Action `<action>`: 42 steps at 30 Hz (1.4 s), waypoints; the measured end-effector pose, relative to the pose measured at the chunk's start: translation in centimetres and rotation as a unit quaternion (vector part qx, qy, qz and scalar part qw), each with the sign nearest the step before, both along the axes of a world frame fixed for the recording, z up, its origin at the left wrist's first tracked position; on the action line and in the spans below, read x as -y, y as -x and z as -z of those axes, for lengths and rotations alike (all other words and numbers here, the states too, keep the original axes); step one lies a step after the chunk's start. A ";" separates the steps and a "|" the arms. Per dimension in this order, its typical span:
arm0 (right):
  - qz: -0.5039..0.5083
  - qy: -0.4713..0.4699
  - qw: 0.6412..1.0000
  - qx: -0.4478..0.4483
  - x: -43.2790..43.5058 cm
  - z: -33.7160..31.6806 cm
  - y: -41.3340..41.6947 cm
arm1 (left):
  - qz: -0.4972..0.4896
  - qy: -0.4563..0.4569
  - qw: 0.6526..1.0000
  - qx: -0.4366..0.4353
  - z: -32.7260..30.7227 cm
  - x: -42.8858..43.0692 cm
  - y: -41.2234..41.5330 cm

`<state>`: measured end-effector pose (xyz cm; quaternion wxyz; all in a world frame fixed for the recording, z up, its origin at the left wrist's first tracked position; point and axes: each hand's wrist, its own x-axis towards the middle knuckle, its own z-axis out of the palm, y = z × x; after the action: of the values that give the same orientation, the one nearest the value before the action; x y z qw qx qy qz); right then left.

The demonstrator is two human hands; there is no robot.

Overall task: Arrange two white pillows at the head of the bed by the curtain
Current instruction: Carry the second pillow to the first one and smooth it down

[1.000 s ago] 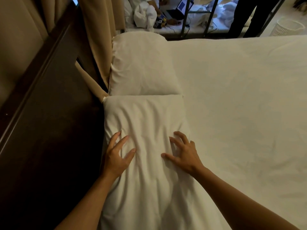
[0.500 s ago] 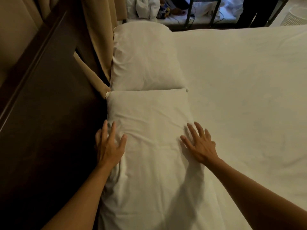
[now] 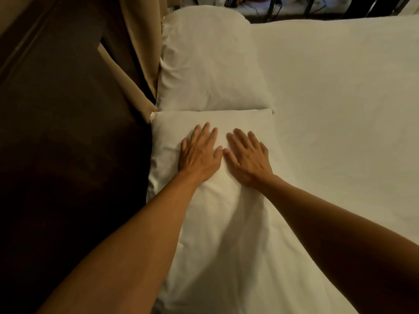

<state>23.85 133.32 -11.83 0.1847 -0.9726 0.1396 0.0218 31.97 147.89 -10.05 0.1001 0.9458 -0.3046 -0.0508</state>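
Note:
Two white pillows lie end to end along the left edge of the bed, beside the tan curtain (image 3: 140,41). The far pillow (image 3: 210,62) is plump and untouched. The near pillow (image 3: 222,223) runs from its seam with the far one down to the bottom of the view. My left hand (image 3: 198,155) and my right hand (image 3: 247,158) rest flat, palms down and side by side, on the upper part of the near pillow. The fingers of both are extended and hold nothing. The thumbs nearly touch.
A dark wooden headboard (image 3: 68,143) fills the left side. The white bed sheet (image 3: 340,109) spreads to the right of the pillows. Beyond the far edge of the bed stand dark metal legs (image 3: 274,7) and clutter on the floor.
Both hands have moved from the near pillow's outer sides to its middle and further up, now lying flat next to each other. The view has tilted down.

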 end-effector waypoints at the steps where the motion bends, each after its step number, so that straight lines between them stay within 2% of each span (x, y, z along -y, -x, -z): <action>1: 0.001 0.000 1.000 0.001 -0.1 0.2 0.0 | -0.001 -0.003 1.000 -0.002 0.4 -0.2 0.1; 8: 0.019 -0.001 1.000 -0.021 1.4 1.0 0.9 | -0.047 0.008 0.999 -0.002 2.4 -3.4 -0.3; 14: 0.123 -0.027 0.990 -0.057 4.7 0.2 4.4 | -0.181 0.020 0.981 -0.061 2.3 -8.8 -1.0; 17: 0.097 -0.001 0.995 -0.019 3.3 -1.0 5.7 | -0.159 0.056 0.985 -0.023 0.7 -8.6 1.2; 20: 0.043 0.009 0.999 0.011 0.0 -1.9 7.2 | -0.076 0.097 0.992 0.024 -1.0 -7.1 5.7; 23: -0.006 0.006 1.000 0.002 -3.2 -1.3 9.3 | -0.033 0.076 0.996 0.020 -0.9 -5.7 10.0; 31: 0.014 0.011 1.000 -0.024 -2.2 1.1 11.3 | -0.050 0.048 0.997 0.017 1.3 -6.5 11.0; 37: 0.086 0.002 0.993 -0.081 2.0 0.1 15.3 | -0.167 0.042 0.985 0.000 1.4 -11.3 11.0; 42: 0.009 0.007 1.000 -0.012 -4.2 -1.3 17.3 | -0.069 0.088 0.993 0.044 -0.2 -9.2 16.3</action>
<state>6.59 137.50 -10.51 0.1768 -0.9721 0.1509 0.0312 15.69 157.07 -9.88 0.1723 0.9534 -0.2465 0.0249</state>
